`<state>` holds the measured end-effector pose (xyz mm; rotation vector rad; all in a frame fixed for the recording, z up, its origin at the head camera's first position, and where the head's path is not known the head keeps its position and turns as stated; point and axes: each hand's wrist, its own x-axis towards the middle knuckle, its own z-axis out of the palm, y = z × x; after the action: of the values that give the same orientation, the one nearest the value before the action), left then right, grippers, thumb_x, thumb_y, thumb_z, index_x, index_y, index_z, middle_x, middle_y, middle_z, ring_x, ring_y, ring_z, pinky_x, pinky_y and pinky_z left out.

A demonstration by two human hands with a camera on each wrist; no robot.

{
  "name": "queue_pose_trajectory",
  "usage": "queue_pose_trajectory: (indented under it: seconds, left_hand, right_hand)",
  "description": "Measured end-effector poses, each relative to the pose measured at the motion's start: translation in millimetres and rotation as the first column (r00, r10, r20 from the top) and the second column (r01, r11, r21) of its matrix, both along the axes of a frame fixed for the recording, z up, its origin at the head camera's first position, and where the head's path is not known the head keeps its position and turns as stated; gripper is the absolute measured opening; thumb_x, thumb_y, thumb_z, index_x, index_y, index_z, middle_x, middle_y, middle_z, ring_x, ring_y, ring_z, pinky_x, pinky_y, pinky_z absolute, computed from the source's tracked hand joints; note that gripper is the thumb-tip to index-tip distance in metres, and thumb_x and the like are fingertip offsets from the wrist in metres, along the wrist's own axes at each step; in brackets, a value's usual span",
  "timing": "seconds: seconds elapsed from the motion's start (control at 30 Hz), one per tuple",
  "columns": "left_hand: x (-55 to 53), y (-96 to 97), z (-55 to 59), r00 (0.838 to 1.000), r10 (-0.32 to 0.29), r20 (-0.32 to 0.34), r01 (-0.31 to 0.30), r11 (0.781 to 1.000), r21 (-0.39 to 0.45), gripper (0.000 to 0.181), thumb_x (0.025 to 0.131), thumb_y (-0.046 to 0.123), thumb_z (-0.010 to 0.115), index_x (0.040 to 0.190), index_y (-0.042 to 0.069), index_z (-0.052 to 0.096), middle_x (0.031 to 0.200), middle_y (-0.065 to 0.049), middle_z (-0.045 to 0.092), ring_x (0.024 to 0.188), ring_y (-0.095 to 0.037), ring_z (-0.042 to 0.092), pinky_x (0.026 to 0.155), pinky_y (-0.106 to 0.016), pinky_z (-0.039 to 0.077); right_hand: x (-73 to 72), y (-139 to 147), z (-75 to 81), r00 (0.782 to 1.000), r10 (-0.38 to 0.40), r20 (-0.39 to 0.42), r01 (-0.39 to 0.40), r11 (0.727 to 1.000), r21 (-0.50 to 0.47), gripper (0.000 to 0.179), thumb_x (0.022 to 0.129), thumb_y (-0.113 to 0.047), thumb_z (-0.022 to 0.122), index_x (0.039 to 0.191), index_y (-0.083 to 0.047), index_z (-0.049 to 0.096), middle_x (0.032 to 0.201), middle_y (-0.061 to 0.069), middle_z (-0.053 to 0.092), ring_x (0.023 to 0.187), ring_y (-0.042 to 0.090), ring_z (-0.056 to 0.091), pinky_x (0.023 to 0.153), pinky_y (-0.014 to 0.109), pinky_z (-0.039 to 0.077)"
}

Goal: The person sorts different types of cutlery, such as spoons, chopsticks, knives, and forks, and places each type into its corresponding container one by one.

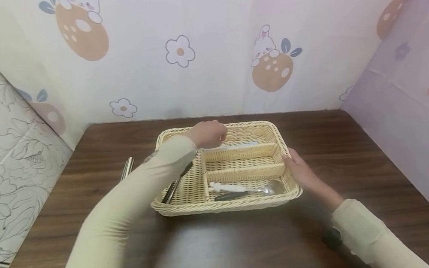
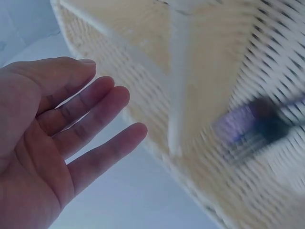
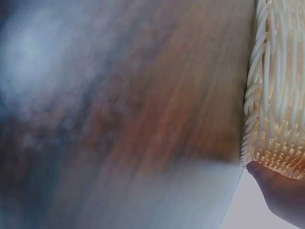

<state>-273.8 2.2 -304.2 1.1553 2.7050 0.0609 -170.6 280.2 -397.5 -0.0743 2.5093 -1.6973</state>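
Note:
A cream wicker basket (image 1: 225, 206) with several compartments rests on the table. My left hand (image 1: 208, 134) hovers over its back part; in the left wrist view the hand (image 2: 62, 119) has loosely bent fingers with nothing between them. My right hand (image 1: 301, 171) grips the basket's right rim, thumb over the edge. In the front compartment lie a spoon (image 1: 274, 187) with a white figured handle (image 1: 229, 188) and a black handle (image 1: 230, 196). A thin white utensil (image 1: 246, 144) lies at the back. Dark utensils (image 1: 171, 191) fill part of the left compartment, partly behind my left sleeve.
Shiny metal sticks (image 1: 126, 168) lie on the brown table (image 1: 335, 139) left of the basket, partly covered by my left arm. A dark object (image 1: 331, 238) shows beside my right sleeve, too blurred to name. A patterned cloth wall (image 1: 220, 77) stands behind the table.

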Motion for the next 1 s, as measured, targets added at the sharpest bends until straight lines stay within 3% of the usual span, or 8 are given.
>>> queue_pose_trajectory:
  seconds: [0.13,0.37,0.53,0.63,0.87,0.93,1.0]
  left_hand:
    - [6.5,-34.8,4.7,1.0,0.003,-0.002,-0.003,0.998,0.064,0.018,0.089,0.006,0.057,0.104,0.005,0.066,0.1,-0.006,0.066,0.092,-0.021,0.061,0.08,-0.035,0.05]
    - [17.3,-110.8,8.6,0.996,0.091,-0.021,-0.087,0.985,0.15,0.017,0.086,0.005,0.061,0.102,0.006,0.067,0.096,-0.006,0.067,0.088,-0.022,0.061,0.082,-0.039,0.05]
    - [26.8,-161.9,4.7,0.985,0.171,-0.028,-0.164,0.972,0.171,0.009,0.084,0.003,0.059,0.091,0.005,0.065,0.077,-0.003,0.06,0.071,-0.018,0.055,0.065,-0.036,0.048]
    - [32.4,-186.9,-2.3,0.968,0.25,-0.017,-0.244,0.957,0.158,0.004,0.084,0.004,0.061,0.086,0.006,0.064,0.071,-0.001,0.056,0.065,-0.017,0.051,0.06,-0.036,0.045]
    - [37.6,-226.8,-31.1,0.917,0.398,-0.016,-0.394,0.913,0.106,0.011,0.083,0.003,0.062,0.09,-0.002,0.068,0.081,-0.009,0.065,0.071,-0.023,0.06,0.063,-0.045,0.051]
    - [38.5,-233.9,-41.1,0.904,0.428,0.01,-0.427,0.899,0.101,0.008,0.082,0.001,0.057,0.077,0.0,0.063,0.069,-0.005,0.058,0.061,-0.019,0.053,0.054,-0.04,0.047]
    - [40.1,-240.1,-49.9,0.895,0.445,0.033,-0.446,0.889,0.105,0.017,0.081,0.0,0.054,0.064,0.005,0.054,0.059,0.0,0.048,0.053,-0.015,0.044,0.047,-0.033,0.039]
  right_hand:
    - [-0.3,0,-0.8,1.0,0.001,0.001,-0.001,1.0,0.004,0.054,0.105,-0.024,0.025,0.149,0.002,0.008,0.124,0.039,0.043,0.092,0.033,0.063,0.073,0.038,0.055]
    - [-3.2,0,0.2,1.0,0.001,-0.007,-0.001,1.0,0.018,0.055,0.105,-0.025,0.026,0.149,0.001,0.007,0.126,0.038,0.043,0.093,0.034,0.062,0.073,0.037,0.055]
    - [-3.9,0,1.6,1.0,0.001,-0.001,-0.001,0.998,0.058,0.056,0.105,-0.027,0.025,0.15,0.001,0.006,0.129,0.038,0.041,0.098,0.035,0.06,0.077,0.037,0.054]
    - [-3.9,0,2.3,1.0,-0.004,0.005,0.004,0.998,0.064,0.056,0.105,-0.027,0.025,0.15,0.0,0.007,0.128,0.037,0.042,0.097,0.035,0.06,0.076,0.035,0.054]
    - [-3.6,1,1.4,1.0,0.005,0.023,-0.005,1.0,0.023,0.057,0.105,-0.03,0.024,0.15,-0.001,0.004,0.128,0.038,0.04,0.094,0.033,0.063,0.074,0.037,0.055]
    - [-3.0,1,0.6,1.0,-0.001,0.027,0.001,1.0,0.02,0.057,0.105,-0.029,0.025,0.15,-0.001,0.005,0.127,0.038,0.041,0.093,0.033,0.063,0.073,0.037,0.055]
    - [-2.6,1,-0.3,1.0,-0.003,0.028,0.003,1.0,0.021,0.057,0.105,-0.029,0.024,0.15,-0.001,0.005,0.127,0.038,0.042,0.093,0.033,0.063,0.073,0.037,0.055]
